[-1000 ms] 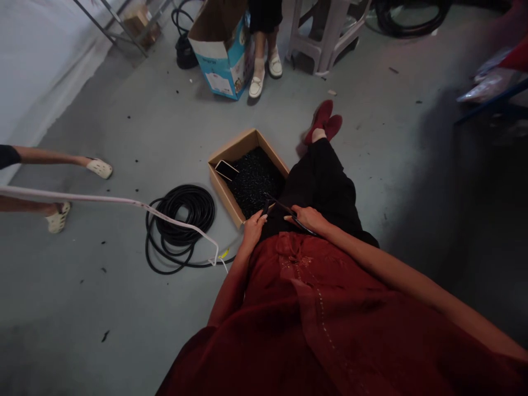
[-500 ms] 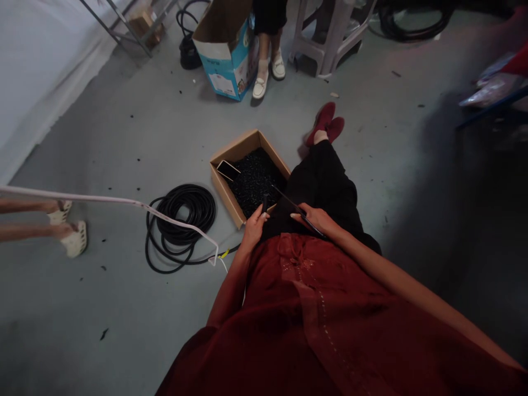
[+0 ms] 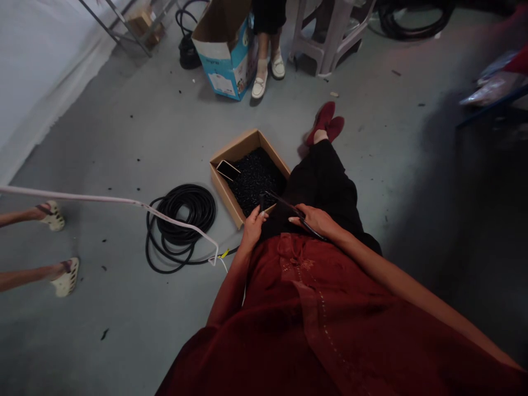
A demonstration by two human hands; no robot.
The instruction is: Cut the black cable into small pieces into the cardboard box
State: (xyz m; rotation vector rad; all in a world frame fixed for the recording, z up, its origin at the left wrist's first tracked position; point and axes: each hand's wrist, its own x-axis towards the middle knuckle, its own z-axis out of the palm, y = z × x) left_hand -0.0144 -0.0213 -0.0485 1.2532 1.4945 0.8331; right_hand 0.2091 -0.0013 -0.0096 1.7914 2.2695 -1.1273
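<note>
My left hand [image 3: 253,226] is closed on a black cable end [image 3: 262,201] that sticks up past the thumb. Held in my right hand [image 3: 314,219] is a long, slim dark tool [image 3: 291,205]; I cannot make out its exact kind. Its tip lies close to the cable end, and whether they touch is unclear. Both hands are over my lap, at the near edge of an open cardboard box [image 3: 225,190]. Small black pieces [image 3: 256,176] fill much of the box, with a phone-like dark rectangle [image 3: 228,170] lying on them.
A coil of black cable [image 3: 187,220] lies on the floor to the left, with a pale rod [image 3: 107,198] crossing above it. Another person's clogs [image 3: 66,278] are farther left. Ahead are a blue-and-white carton [image 3: 220,71], a person's white shoes [image 3: 259,87] and a plastic stool [image 3: 325,49].
The tool tip has shifted slightly left, closer to the cable end, and my left hand has moved slightly left. The person's feet at the left have moved farther apart.
</note>
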